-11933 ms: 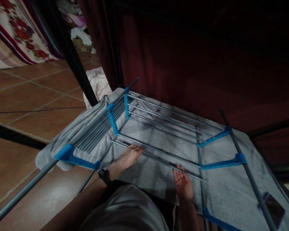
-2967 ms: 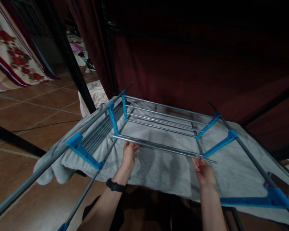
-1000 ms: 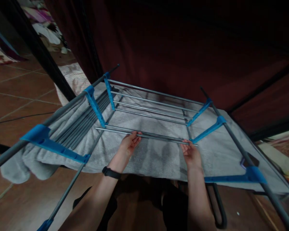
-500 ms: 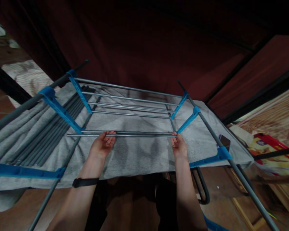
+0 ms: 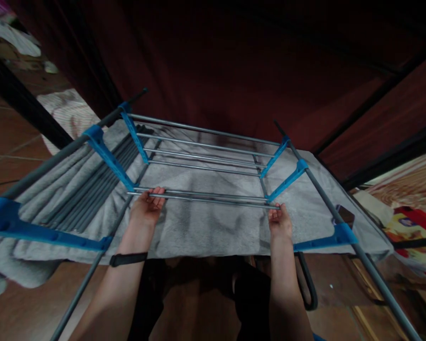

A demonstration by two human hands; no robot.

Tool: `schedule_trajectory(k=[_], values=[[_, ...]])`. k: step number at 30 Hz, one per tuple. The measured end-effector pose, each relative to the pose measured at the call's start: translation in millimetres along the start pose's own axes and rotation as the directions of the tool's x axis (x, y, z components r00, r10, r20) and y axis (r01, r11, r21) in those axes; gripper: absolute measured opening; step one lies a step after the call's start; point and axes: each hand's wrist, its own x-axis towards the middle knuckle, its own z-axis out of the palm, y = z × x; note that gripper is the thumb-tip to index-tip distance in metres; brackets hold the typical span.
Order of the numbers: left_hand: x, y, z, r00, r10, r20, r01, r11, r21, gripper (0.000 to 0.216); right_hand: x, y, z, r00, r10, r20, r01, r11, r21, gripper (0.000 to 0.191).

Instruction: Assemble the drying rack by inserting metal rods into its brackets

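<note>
Once flat on the grey towel (image 5: 213, 229), the left hand (image 5: 147, 208) and right hand (image 5: 279, 220) now grip the front rod (image 5: 206, 196) at mid-frame, spread wider apart.

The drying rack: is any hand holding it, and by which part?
Yes. The left hand grips the nearest rods of the drying rack near their left end; the right hand holds their right end.

Dim light; maroon curtain (image 5: 234, 71) behind, terracotta tile floor (image 5: 7, 142) left, black post (image 5: 21, 102), patterned fabric (image 5: 404, 199) right.
</note>
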Motion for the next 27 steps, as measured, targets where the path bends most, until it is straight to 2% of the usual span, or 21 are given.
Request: schedule_trajectory(k=[3,7,16,22,27], values=[[-5,0,2,0.997,0.012,-0.076,-0.014,1.0,-0.02,0.028,1,-1,0,0.995,0.09,0.034,-0.089,0.996,-0.022,0.013],[-15,-4,5,0.997,0.015,-0.074,-0.021,0.997,-0.073,0.029,3,2,3,0.98,0.182,0.081,-0.177,0.982,-0.063,0.023],[-21,-2,5,0.997,-0.021,-0.073,0.01,0.988,-0.153,0.017,3,4,2,0.985,0.157,0.076,-0.153,0.986,-0.062,0.017],[-21,0,3,0.995,0.006,-0.096,-0.023,0.985,-0.172,0.027,8,0,-1,0.984,0.178,0.023,-0.176,0.982,-0.07,0.022],[-23,1,3,0.992,0.027,-0.124,-0.05,0.98,-0.19,0.024,6,-3,0,0.981,0.189,0.048,-0.183,0.977,-0.108,0.022]])
